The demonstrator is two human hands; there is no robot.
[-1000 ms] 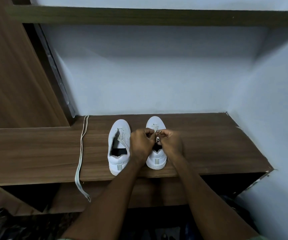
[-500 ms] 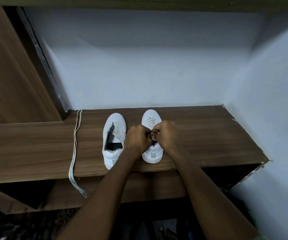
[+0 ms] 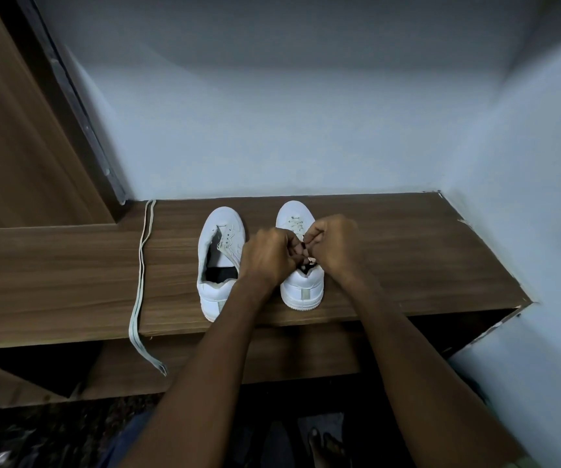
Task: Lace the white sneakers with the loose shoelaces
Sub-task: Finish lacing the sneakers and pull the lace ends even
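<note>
On the wooden shelf, a loose shoelace lay left, beside the unlaced sneaker. Our left hand and right hand pinched lace ends over the right sneaker, probably finishing its top; next, lace the other.

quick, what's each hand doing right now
Left hand: fingers curled, pinching the lace over the right sneaker.
Right hand: fingers curled, pinching the same lace.
</note>
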